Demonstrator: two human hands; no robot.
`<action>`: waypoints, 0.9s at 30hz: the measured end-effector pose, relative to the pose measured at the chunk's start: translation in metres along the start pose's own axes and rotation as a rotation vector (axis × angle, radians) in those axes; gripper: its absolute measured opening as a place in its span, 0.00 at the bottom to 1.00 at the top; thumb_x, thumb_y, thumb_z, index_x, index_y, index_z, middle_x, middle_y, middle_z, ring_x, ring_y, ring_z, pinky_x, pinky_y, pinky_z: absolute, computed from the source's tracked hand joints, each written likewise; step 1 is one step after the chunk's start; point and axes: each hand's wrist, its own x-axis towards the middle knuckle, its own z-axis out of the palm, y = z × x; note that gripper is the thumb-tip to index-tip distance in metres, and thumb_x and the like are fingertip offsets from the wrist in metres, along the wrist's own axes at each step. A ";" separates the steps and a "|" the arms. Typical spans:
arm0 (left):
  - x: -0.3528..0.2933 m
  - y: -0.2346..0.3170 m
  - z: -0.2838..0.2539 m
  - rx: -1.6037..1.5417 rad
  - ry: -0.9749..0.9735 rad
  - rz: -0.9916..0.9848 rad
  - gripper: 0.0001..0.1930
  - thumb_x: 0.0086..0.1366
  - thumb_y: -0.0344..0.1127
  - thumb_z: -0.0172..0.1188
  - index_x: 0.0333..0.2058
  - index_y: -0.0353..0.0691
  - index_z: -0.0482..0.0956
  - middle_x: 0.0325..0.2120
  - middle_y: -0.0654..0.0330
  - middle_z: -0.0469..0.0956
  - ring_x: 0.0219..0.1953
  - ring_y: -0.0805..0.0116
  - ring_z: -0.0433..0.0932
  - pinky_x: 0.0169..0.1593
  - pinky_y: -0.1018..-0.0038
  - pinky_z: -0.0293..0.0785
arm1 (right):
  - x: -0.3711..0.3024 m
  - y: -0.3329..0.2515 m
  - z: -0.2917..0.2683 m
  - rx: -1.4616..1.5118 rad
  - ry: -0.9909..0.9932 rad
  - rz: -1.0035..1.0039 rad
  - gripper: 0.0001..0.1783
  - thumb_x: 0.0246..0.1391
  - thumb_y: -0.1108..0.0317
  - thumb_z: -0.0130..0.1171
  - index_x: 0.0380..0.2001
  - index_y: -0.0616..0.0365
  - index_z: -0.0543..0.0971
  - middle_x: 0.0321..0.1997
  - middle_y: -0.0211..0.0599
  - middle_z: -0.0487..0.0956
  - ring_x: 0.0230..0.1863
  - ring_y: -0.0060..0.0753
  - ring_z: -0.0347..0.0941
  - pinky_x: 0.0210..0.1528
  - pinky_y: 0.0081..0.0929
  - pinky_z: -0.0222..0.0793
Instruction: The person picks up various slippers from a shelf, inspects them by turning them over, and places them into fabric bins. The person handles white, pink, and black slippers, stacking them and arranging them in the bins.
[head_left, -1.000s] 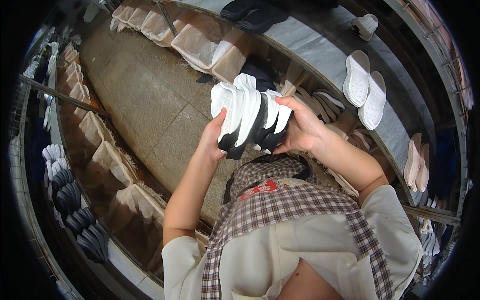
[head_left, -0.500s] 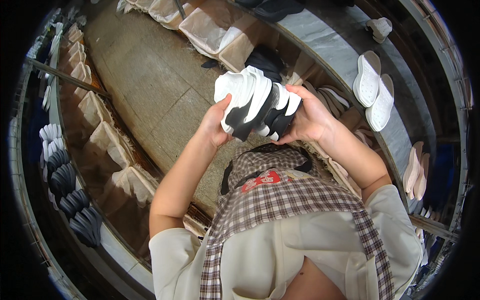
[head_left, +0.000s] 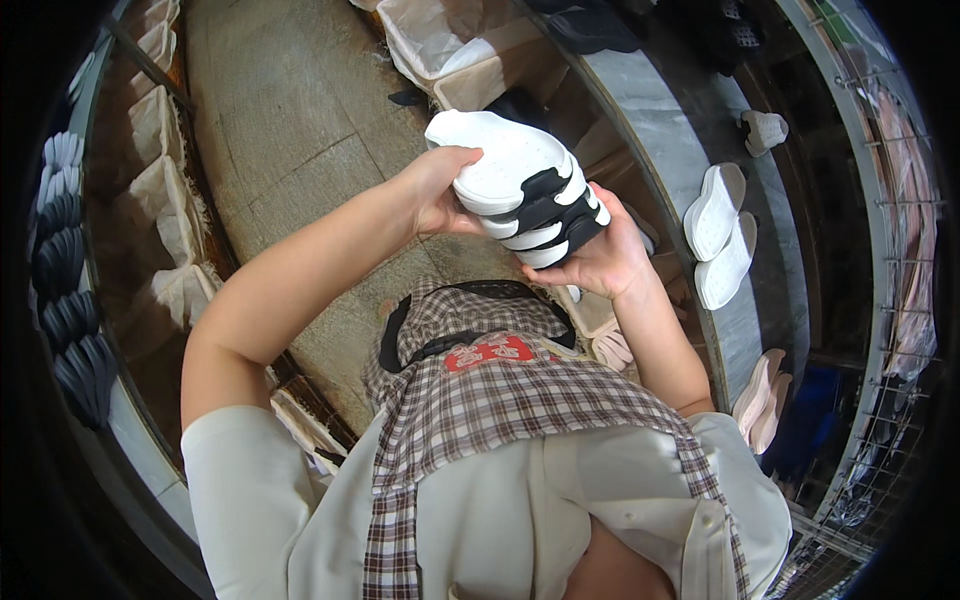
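Observation:
A stack of white and black shoe soles (head_left: 500, 160) is held up in front of my apron, between both hands. The top sole is white and shows its broad inner face. Dark side parts alternate with white layers below it. My left hand (head_left: 447, 190) is closed on the stack's left end, thumb on top and fingers tucked underneath. On the other end, my right hand (head_left: 608, 252) grips the stack from below and the right side. Part of its fingers is hidden behind the soles.
On the right, a grey stone-topped shelf (head_left: 735, 335) bears a white pair of soles (head_left: 718, 240) and a pink pair (head_left: 762, 402). Dark soles (head_left: 70, 255) stand in rows at left. Lined baskets (head_left: 160, 205) flank the tiled floor (head_left: 275, 130).
The stack has turned from edge-on to lying flatter, so the top white sole's face now shows. My left forearm has swung outward. The surroundings have shifted in view.

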 end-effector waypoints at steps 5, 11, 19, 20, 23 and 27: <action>0.001 0.001 0.000 -0.022 -0.012 -0.024 0.24 0.69 0.44 0.39 0.60 0.39 0.55 0.53 0.51 0.67 0.53 0.57 0.72 0.48 0.55 0.77 | 0.002 0.001 -0.003 -0.052 -0.031 -0.043 0.34 0.54 0.43 0.43 0.59 0.53 0.63 0.62 0.55 0.59 0.58 0.64 0.56 0.53 0.63 0.60; 0.005 0.000 -0.002 -0.028 0.011 -0.034 0.24 0.69 0.43 0.39 0.59 0.38 0.55 0.53 0.50 0.67 0.53 0.57 0.72 0.47 0.56 0.78 | 0.003 0.001 -0.003 -0.058 0.004 -0.047 0.35 0.54 0.43 0.43 0.60 0.53 0.61 0.62 0.55 0.58 0.58 0.65 0.56 0.54 0.64 0.59; 0.011 0.000 -0.009 -0.052 0.013 -0.040 0.24 0.69 0.44 0.39 0.60 0.40 0.56 0.53 0.53 0.69 0.51 0.57 0.73 0.48 0.54 0.74 | 0.002 0.000 0.000 -0.017 0.021 -0.041 0.35 0.54 0.43 0.45 0.60 0.51 0.61 0.63 0.53 0.56 0.60 0.62 0.54 0.55 0.65 0.56; 0.012 -0.001 -0.010 -0.042 0.016 -0.036 0.23 0.69 0.44 0.39 0.59 0.40 0.56 0.53 0.53 0.69 0.51 0.57 0.73 0.48 0.54 0.75 | 0.002 0.000 0.000 -0.022 0.024 -0.043 0.35 0.53 0.42 0.46 0.60 0.51 0.61 0.63 0.53 0.56 0.60 0.61 0.54 0.55 0.65 0.56; 0.017 -0.003 -0.014 -0.067 0.001 -0.041 0.23 0.69 0.44 0.39 0.58 0.39 0.58 0.52 0.52 0.70 0.50 0.57 0.74 0.48 0.53 0.74 | 0.001 0.000 0.000 0.031 -0.015 -0.020 0.34 0.52 0.44 0.50 0.58 0.47 0.61 0.65 0.47 0.54 0.64 0.54 0.51 0.58 0.69 0.46; 0.022 -0.005 -0.019 -0.099 -0.033 -0.041 0.22 0.69 0.44 0.39 0.57 0.39 0.60 0.49 0.52 0.72 0.48 0.56 0.76 0.46 0.49 0.75 | -0.001 0.001 0.003 0.028 0.022 -0.050 0.33 0.53 0.43 0.49 0.58 0.47 0.62 0.64 0.47 0.55 0.64 0.54 0.52 0.58 0.69 0.47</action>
